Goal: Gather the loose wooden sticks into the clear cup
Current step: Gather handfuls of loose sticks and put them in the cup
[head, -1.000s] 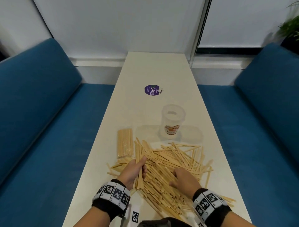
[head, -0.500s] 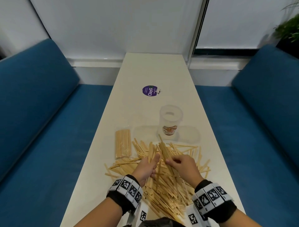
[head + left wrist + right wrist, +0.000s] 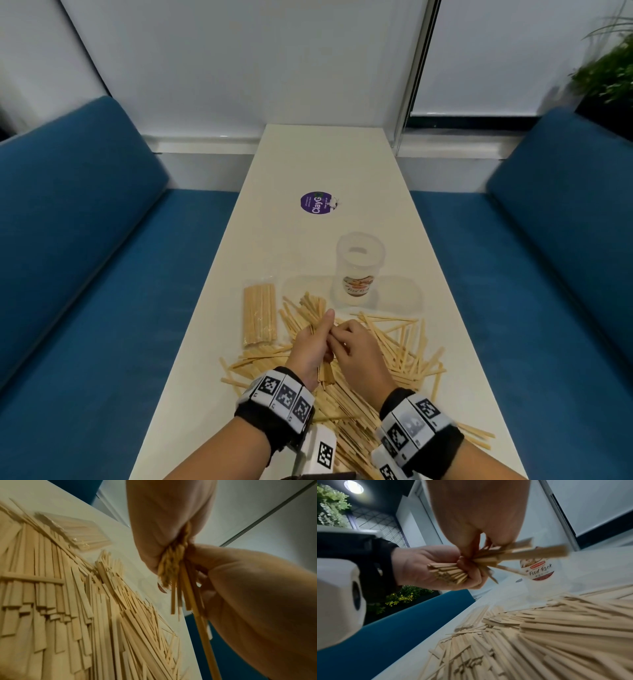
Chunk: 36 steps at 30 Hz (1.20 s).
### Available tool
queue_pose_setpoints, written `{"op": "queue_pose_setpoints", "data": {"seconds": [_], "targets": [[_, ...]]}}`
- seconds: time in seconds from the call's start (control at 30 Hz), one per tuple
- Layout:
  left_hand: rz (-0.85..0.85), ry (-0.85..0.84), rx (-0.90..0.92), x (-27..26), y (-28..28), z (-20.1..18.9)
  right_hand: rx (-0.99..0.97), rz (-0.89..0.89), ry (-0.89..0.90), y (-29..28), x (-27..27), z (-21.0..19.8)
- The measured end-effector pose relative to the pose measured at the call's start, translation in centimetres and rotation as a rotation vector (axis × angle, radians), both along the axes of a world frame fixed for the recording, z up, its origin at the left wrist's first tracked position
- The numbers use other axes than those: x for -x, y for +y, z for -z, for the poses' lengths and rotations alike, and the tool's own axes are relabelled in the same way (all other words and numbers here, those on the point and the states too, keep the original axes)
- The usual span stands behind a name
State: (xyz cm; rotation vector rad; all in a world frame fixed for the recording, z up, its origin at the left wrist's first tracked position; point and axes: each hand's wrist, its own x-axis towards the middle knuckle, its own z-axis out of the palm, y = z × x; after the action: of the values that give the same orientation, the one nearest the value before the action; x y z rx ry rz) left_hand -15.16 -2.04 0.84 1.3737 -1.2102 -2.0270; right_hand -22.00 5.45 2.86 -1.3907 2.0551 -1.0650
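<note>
A: Left to right, quick. Far left?
B: Wrapped pack of sticks (image 3: pixel 259 314) flat on the table (image 3: pixel 329 161), just left of the loose pile (image 3: pixel 394 356).
A: Left hand?
B: Left hand (image 3: pixel 310 346) above the pile, fingers curled round a bundle of sticks (image 3: pixel 448 573), thumb up.
A: Right hand?
B: Right hand (image 3: pixel 359 353) touching the left one, fingertips pinching that bundle's sticks (image 3: pixel 180 574).
A: Cup?
B: Clear cup (image 3: pixel 359 267) upright beyond the hands, near the pile's far edge, apart from both hands. Can't see any sticks inside it.
A: Anything else?
B: Purple sticker (image 3: pixel 317 202) farther up the table. Blue benches both sides.
</note>
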Motion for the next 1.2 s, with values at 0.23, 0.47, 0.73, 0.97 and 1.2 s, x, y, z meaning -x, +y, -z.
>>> {"op": "queue_pose_setpoints", "data": {"seconds": [0.23,0.47,0.73,0.97,1.2], "targets": [[-0.089,0.041,0.006,0.1,0.0,-0.3,0.15,-0.017,0.04,0.9,0.5,0.9],[-0.199,-0.009,0.039,-0.1,-1.4,-1.3,-0.033,0.098,-0.208,1.2,2.5,1.0],[-0.321,0.097,0.269,1.2,-0.5,-4.2,-0.256,0.049,-0.859,-0.9,0.0,-0.1],[-0.406,0.083,0.479,1.6,-0.7,-5.2,-0.306,0.451,-1.361,-0.7,1.9,-1.0],[-0.316,0.062,0.473,2.2,0.7,-4.4,-0.144,0.316,-1.53,-1.7,1.4,-4.1]]}}
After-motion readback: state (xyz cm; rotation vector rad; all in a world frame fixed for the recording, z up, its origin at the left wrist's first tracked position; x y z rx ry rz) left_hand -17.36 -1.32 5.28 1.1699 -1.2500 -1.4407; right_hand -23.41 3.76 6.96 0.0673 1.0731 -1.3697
